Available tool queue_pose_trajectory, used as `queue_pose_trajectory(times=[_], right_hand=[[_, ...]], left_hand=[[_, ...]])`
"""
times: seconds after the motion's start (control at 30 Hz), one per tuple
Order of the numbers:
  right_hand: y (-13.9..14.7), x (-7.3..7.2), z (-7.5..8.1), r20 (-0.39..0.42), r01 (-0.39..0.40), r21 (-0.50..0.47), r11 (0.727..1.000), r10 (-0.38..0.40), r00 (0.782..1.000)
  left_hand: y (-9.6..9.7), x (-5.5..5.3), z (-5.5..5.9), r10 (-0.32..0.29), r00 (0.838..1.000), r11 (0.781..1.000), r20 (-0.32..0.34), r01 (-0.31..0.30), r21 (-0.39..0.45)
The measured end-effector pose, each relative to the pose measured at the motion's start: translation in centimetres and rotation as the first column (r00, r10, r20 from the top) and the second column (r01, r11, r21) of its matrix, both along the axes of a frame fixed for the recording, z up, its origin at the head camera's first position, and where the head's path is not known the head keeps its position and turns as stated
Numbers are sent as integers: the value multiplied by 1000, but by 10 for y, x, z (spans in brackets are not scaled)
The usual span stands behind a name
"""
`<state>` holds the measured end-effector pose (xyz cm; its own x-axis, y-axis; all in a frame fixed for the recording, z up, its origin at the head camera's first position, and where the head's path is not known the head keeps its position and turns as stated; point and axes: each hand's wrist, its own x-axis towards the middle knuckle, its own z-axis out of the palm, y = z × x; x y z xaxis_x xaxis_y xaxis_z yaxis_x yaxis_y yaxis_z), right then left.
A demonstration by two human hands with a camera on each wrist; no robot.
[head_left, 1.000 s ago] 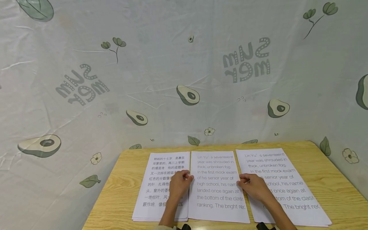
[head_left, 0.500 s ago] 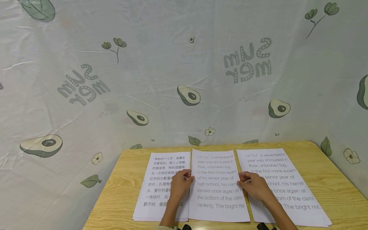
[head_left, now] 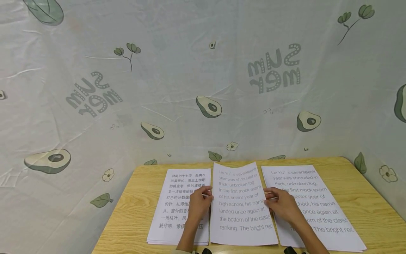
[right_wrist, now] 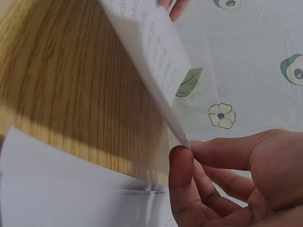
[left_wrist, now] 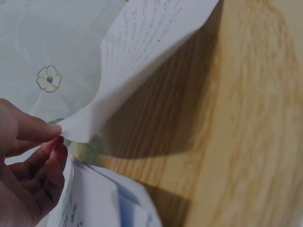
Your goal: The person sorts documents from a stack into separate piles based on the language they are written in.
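In the head view, a printed sheet of paper (head_left: 238, 208) with English text is held between both hands, raised off the table and bowed at its top edge. My left hand (head_left: 200, 204) pinches its left edge between thumb and finger, as the left wrist view shows. The right hand (head_left: 282, 204) pinches the opposite edge; in the right wrist view the fingertips meet on the paper's rim. Below the left hand lies a paper stack (head_left: 168, 208) with Chinese text, partly covered by that hand. Beneath the right hand is another stack of English-text pages (head_left: 323, 211).
The wooden table (head_left: 127, 208) shows bare wood beneath the lifted sheet in both wrist views. A patterned cloth (head_left: 177, 88) with avocados and leaves hangs right behind the table's back edge.
The middle sheet has risen from lying flat on the table; its top edge now curves and its lower edge stands clear. Both hands keep their hold on its sides.
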<state>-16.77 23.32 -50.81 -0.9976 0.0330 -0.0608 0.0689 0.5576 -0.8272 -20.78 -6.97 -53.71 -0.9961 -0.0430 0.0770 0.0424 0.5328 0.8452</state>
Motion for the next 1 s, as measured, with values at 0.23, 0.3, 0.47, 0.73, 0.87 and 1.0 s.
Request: queue_pose_trajectory(times=[0.23, 0.3, 0.47, 0.73, 0.87, 1.0], right_hand=[[7, 0, 2, 14, 8, -26, 1000, -7, 1000], [11, 0, 2, 26, 9, -38, 999, -8, 1000], [23, 2, 5, 56, 8, -71, 997, -4, 998], [46, 2, 3, 60, -7, -72, 997, 12, 998], [62, 2, 1, 54, -7, -59, 998, 10, 998], [80, 3, 1, 55, -6, -37, 999, 8, 998]], left_hand=[[3, 1, 4, 1, 1000, 999, -13, 0, 50], [5, 1, 5, 0, 1000, 998, -16, 2, 66], [12, 1, 6, -3, 1000, 991, -14, 4, 133], [33, 1, 5, -23, 1000, 967, -11, 25, 253], [48, 1, 4, -47, 999, 953, 0, 45, 301], [65, 1, 0, -69, 998, 945, 6, 64, 322]])
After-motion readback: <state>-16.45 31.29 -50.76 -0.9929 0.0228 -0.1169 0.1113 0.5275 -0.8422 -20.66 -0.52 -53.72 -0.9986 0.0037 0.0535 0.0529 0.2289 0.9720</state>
